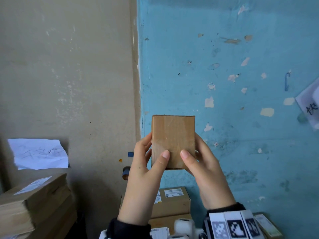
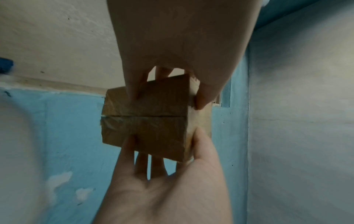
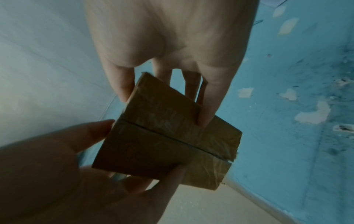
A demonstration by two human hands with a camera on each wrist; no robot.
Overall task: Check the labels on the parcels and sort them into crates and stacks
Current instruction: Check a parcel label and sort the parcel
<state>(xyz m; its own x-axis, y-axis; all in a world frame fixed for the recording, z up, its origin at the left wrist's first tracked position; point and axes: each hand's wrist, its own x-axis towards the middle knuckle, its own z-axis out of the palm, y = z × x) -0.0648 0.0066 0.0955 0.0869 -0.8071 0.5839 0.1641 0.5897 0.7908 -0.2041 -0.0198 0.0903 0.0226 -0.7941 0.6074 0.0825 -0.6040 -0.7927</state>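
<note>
We have our left hand (image 1: 146,171) wrapped on the left side of a small cardboard parcel (image 1: 173,140), thumb laid across its near face, fingers curled round the far side. Our right hand (image 1: 205,171) mirrors it on the right side, thumb on the near face too, fingers behind. Both hands pinch the parcel and it hangs in the air, upright, up in front of the wall, touching nothing else.

From the left wrist we see the parcel's (image 2: 147,119) underside, 2 flaps meeting at a taped seam, with the left hand (image 2: 164,181) below it and the right hand (image 2: 180,45) coming in from above. The right wrist view shows the same seam on the parcel (image 3: 172,136), fingers of both hands clamped at its edges. The near face in the head view is plain brown with clear tape; we see no label on it.

Behind it, the blue wall (image 1: 241,66) meets the beige wall (image 1: 69,66). Below our wrists sit labelled cardboard boxes (image 1: 174,200), well apart from the parcel. At the left, a stack of boxes (image 1: 34,204) stands under a handwritten paper sheet (image 1: 38,153) on the beige wall.
</note>
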